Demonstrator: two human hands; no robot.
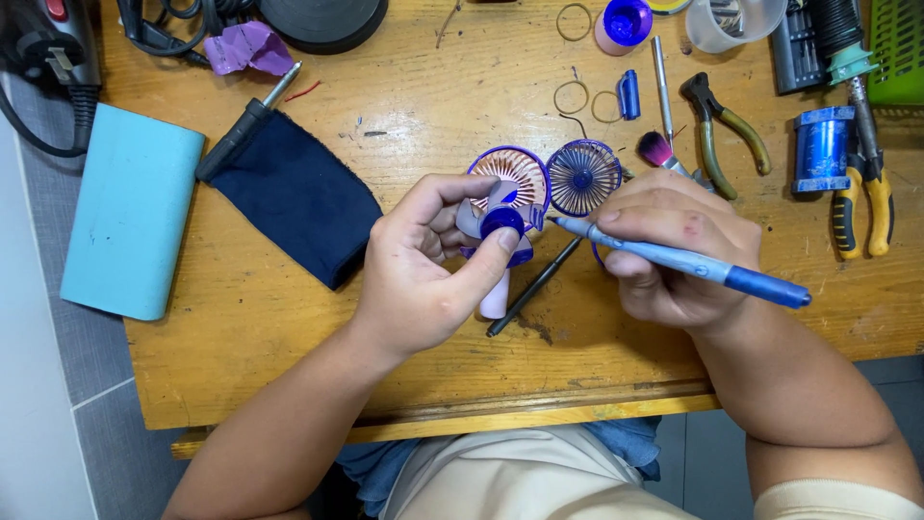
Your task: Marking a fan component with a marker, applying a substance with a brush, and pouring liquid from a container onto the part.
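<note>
So our left hand (423,265) is wrapped around a little purple handheld fan (500,226), thumb pressed on the blue hub of the blades, with the pale handle sticking out below the palm toward us. Our right hand (669,255) is pinching a blue pen (688,260) like we're writing, tip pointing left right at the fan. Just behind the fingers we count two round purple grilles on the wooden table (289,318): one with a pale inside (515,173) touching the fan, and one see-through ribbed grille (583,177) next to it. A thin black rod (534,287) lies slanted between both hands. Further out there are two pairs of pliers, a green-handled pair (722,130) and a yellow-handled pair (861,207), with a small blue cylinder (823,149) between them. Three thin wire rings sit near the back edge, one of them (570,96) just behind the grilles. To the left, a dark blue cloth (298,197) has a black-handled tool (241,130) lying on its corner, and a light blue block (130,212) hangs off the table edge. A clear plastic cup (731,24) at the back holds some small metal bits, can't tell what.
</note>
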